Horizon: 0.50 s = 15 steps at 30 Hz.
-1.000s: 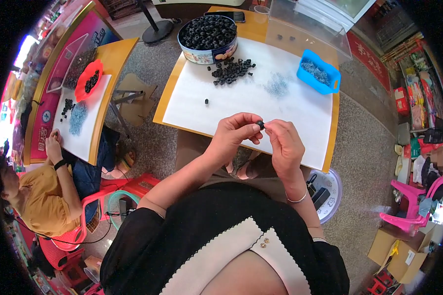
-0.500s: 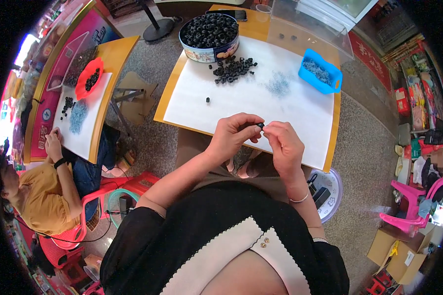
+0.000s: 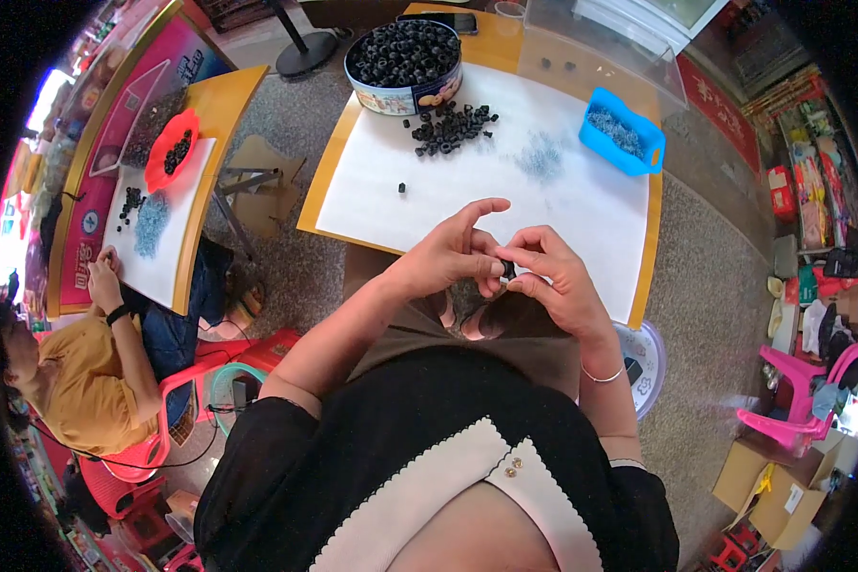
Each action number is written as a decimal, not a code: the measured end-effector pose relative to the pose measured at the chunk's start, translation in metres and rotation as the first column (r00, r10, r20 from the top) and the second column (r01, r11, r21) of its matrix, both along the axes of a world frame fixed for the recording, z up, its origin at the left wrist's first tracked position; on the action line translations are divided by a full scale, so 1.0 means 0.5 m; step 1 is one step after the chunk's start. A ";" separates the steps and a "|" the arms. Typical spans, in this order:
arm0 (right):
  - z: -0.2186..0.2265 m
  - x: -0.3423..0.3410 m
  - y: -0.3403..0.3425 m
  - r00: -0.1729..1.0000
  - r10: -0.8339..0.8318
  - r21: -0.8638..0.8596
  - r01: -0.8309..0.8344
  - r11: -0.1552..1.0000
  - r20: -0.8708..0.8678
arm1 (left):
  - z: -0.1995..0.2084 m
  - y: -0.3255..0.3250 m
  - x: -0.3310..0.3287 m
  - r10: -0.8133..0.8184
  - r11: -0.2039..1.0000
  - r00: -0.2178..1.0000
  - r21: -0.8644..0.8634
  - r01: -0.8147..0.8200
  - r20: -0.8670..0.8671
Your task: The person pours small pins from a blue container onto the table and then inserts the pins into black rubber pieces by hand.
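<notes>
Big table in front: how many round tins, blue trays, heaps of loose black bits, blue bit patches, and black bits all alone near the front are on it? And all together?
Round tin: 1
Blue tray: 1
Heap of loose black bits: 1
Patch of blue bits: 1
Lone black bit: 1
Total: 5

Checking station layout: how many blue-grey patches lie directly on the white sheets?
2: the right patch, left of the blue tray; the left patch, near the red tray.
</notes>
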State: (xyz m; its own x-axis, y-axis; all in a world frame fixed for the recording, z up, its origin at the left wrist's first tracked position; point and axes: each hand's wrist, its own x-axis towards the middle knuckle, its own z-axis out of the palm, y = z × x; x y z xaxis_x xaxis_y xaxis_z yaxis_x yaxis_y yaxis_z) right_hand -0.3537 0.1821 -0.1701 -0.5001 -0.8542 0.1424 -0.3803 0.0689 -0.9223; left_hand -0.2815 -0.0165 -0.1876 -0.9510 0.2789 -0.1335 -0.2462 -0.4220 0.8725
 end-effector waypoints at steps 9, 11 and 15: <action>-0.014 0.015 -0.006 0.999 -0.035 0.002 0.035 0.999 -0.023 | -0.023 0.004 0.004 0.019 0.999 1.000 0.048 -0.020 0.003; -0.020 0.018 -0.009 0.987 -0.098 -0.029 0.095 0.995 -0.129 | -0.036 0.020 0.004 0.083 0.994 0.996 0.074 -0.085 0.024; -0.030 0.024 -0.014 0.973 -0.153 -0.046 0.147 0.988 -0.173 | -0.063 0.044 0.010 0.203 0.969 0.977 0.128 -0.211 0.068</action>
